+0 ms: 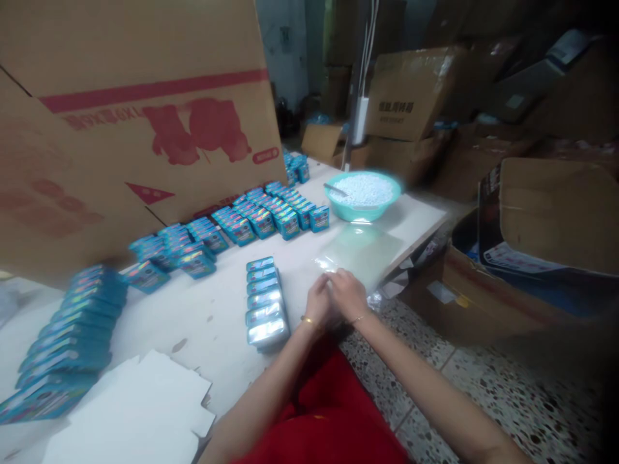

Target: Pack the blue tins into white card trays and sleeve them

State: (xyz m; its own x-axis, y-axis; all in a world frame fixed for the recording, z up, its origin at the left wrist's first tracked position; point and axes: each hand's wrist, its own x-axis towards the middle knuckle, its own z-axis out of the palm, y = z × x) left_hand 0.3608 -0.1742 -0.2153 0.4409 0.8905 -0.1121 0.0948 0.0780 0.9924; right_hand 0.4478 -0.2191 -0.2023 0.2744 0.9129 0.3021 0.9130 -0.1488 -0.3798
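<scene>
Close together at the front edge of the table, my left hand (319,300) and my right hand (349,295) both have their fingers closed on the near edge of a clear plastic bag (360,252). The bag lies flat on the white table (217,322), shiny at its near left corner. Just left of my hands stands a row of small blue boxes (264,299) with shiny tops. Beyond the bag sits a turquoise basin (362,211) full of small white pieces, with a spoon-like handle (336,189) sticking out.
More blue boxes (261,219) stand in rows along a large cardboard box (145,129). Another long row of blue boxes (72,335) lines the left side. Flat white card (135,412) lies at the front left. Open cartons (546,219) stand on the floor at the right.
</scene>
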